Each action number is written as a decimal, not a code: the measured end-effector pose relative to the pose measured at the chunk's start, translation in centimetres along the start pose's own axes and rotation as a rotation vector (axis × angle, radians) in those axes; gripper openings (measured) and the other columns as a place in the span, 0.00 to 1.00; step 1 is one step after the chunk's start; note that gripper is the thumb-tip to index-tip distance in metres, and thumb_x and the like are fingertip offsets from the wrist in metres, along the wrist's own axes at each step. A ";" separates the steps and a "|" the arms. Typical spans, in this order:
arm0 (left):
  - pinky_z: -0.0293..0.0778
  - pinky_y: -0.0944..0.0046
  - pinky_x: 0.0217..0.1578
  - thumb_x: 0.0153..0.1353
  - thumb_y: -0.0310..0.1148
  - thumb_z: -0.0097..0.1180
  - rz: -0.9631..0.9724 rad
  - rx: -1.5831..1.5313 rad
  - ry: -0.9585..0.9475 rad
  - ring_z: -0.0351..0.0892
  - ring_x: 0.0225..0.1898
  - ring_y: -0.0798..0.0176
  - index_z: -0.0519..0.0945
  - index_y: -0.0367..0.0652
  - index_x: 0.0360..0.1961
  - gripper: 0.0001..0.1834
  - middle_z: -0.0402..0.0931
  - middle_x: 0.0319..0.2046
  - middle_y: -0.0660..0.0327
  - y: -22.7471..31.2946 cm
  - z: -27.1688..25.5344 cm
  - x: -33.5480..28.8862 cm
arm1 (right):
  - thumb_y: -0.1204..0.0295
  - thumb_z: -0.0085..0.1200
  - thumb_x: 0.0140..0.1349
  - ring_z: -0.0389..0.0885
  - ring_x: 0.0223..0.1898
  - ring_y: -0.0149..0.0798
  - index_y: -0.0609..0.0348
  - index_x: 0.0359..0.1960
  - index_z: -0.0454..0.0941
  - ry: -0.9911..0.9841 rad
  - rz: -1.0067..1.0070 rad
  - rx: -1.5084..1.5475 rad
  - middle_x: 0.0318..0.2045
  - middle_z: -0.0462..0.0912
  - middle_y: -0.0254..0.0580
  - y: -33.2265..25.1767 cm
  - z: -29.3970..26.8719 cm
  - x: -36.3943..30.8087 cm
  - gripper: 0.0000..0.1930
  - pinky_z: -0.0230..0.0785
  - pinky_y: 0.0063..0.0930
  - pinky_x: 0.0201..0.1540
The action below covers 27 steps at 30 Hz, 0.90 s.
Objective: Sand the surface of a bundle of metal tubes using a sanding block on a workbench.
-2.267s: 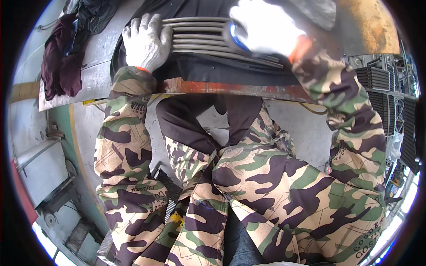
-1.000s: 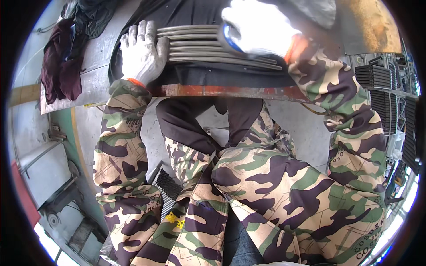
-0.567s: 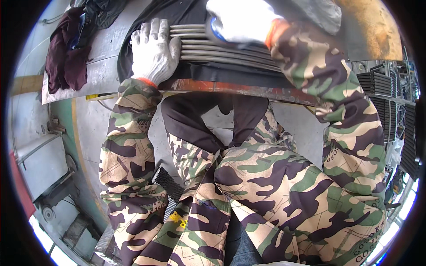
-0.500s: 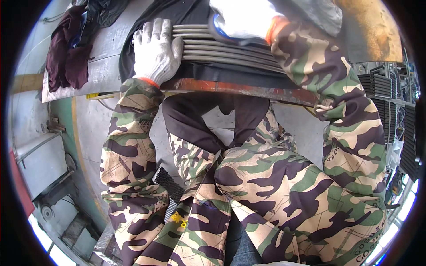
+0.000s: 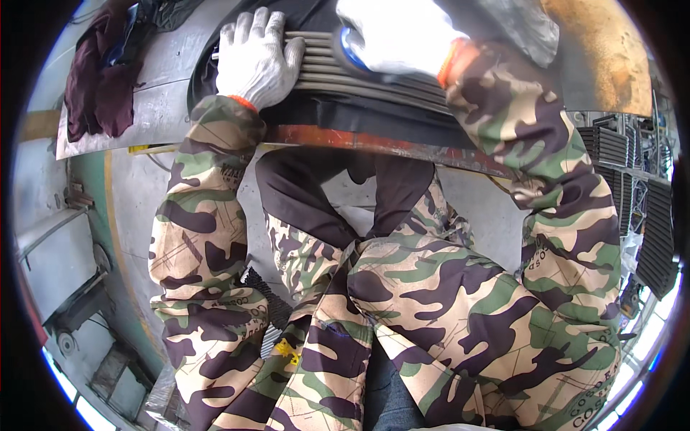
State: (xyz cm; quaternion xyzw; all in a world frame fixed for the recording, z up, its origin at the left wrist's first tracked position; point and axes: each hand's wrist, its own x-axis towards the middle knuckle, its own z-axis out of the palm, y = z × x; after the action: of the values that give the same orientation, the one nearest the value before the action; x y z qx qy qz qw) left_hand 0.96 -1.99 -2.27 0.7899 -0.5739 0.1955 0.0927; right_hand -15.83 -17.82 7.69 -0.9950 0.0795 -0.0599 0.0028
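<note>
Several thin grey metal rods (image 5: 327,77) lie side by side on a black cloth (image 5: 316,113) over the table. My left hand (image 5: 255,61), in a white knit glove with an orange cuff, rests flat on the rods near their left ends, fingers spread. My right hand (image 5: 402,36), in a white glove, is over the middle of the rods, blurred and overexposed. Under its left side shows a blue-edged dark pad (image 5: 350,50), with the hand on top of it. The right hand's fingers and most of the pad are hidden.
A red, worn table edge (image 5: 352,138) runs before my lap. Maroon cloth (image 5: 108,100) hangs at the far left. Clear plastic (image 5: 528,32) and a rust-stained sheet (image 5: 604,50) lie at the far right. Dark stacked bars (image 5: 658,233) stand at the right.
My left hand has slid a little farther from me across the rods. My right hand and the blue-edged pad stay over the rods, slightly shifted. The view has tilted slightly.
</note>
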 end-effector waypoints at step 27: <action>0.57 0.40 0.70 0.74 0.48 0.47 -0.015 0.027 -0.068 0.67 0.70 0.40 0.74 0.39 0.67 0.30 0.71 0.69 0.45 0.4 0.5 0.3 | 0.63 0.57 0.61 0.83 0.36 0.56 0.56 0.34 0.79 0.101 0.036 -0.123 0.33 0.80 0.50 3.7 0.4 -4.7 0.10 0.78 0.52 0.35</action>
State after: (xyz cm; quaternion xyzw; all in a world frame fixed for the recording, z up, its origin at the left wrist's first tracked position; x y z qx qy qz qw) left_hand 0.72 -2.58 -2.67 0.8014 -0.5682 0.1756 0.0642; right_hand -20.93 -20.70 6.72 -0.9874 0.1010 -0.1050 -0.0612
